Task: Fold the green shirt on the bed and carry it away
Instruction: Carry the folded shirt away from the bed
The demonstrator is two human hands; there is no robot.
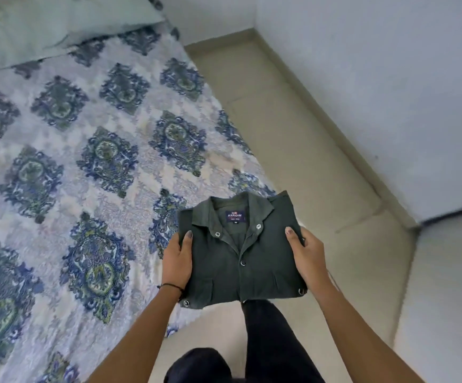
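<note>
The dark green shirt [241, 252] is folded into a neat rectangle, collar and blue label facing up, snap buttons showing down the front. It is held flat in the air over the bed's right edge and the floor. My left hand [177, 261] grips its left edge, thumb on top and fingers hidden beneath. On the opposite edge my right hand [308, 255] holds it the same way. The bed [86, 167] with its white and blue patterned cover lies to the left.
Pale pillows [44, 26] lie at the head of the bed. A strip of beige tiled floor [301, 150] runs between the bed and the white wall [390, 78]. My dark trouser legs [268, 344] are below the shirt.
</note>
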